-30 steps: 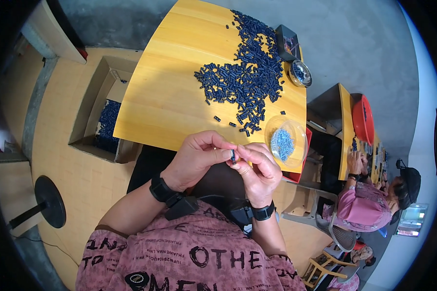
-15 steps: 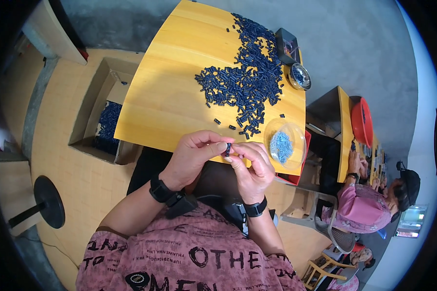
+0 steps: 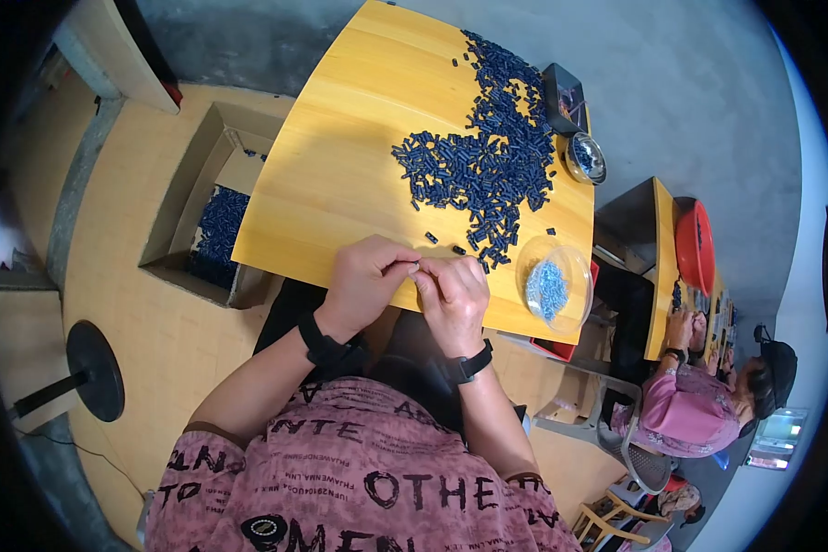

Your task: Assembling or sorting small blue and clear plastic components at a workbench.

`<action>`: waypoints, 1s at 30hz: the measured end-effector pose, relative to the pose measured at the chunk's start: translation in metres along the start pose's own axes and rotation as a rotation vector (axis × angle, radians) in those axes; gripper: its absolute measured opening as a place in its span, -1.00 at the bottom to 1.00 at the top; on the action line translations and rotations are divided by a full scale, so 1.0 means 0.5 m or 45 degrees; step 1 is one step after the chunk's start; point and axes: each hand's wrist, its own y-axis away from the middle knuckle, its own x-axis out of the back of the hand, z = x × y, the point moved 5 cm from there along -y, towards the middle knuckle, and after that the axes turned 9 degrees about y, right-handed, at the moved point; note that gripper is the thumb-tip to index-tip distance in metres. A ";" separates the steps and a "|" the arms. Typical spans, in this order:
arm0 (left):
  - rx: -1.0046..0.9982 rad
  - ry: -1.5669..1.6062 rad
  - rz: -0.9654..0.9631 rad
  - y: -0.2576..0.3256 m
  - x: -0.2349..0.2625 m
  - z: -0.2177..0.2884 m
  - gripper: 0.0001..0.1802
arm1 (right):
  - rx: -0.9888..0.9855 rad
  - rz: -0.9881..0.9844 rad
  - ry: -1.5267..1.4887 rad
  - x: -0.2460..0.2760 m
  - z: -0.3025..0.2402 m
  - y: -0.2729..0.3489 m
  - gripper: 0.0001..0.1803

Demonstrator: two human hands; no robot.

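My left hand (image 3: 362,283) and my right hand (image 3: 454,299) meet fingertip to fingertip over the table's near edge. Both are closed in a pinch on one small dark plastic piece (image 3: 416,266), which the fingers almost wholly cover. Just beyond them lie a few loose dark pieces (image 3: 459,249), and behind those spreads a big heap of similar short, blue-black plastic pieces (image 3: 488,166). To the right of my right hand stands a clear round tub (image 3: 575,276) with tiny light-blue parts (image 3: 548,290) in it.
The yellow table (image 3: 331,147) also bears a black box (image 3: 564,99) and a metal bowl (image 3: 585,158) at its right edge. Left on the floor is a cardboard box (image 3: 179,198) with dark pieces. Rightward, a co-worker in pink (image 3: 690,409) sits by a red basin (image 3: 695,247).
Both hands have closed in around the dark piece, which showed plainly between the fingers before. My right hand has turned knuckles-up. The whole view has shifted slightly.
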 end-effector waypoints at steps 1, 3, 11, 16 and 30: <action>-0.223 -0.243 -0.003 0.000 -0.003 0.016 -0.83 | 0.016 -0.012 0.053 -0.002 0.003 0.000 -0.83; -0.362 -0.322 0.006 0.000 -0.009 0.026 -0.84 | 0.005 -0.043 0.047 -0.007 0.010 0.001 -0.84; -0.613 -0.424 0.056 0.008 -0.015 0.042 -0.77 | -0.347 -0.383 -0.323 -0.008 0.038 -0.019 -0.91; -0.562 -0.438 0.050 0.007 -0.017 0.043 -0.77 | -0.668 -0.492 -0.531 -0.032 0.071 -0.014 -0.91; -0.601 -0.497 -0.102 0.005 -0.025 0.030 -0.82 | -0.748 -0.733 -0.437 -0.055 0.082 -0.021 -0.91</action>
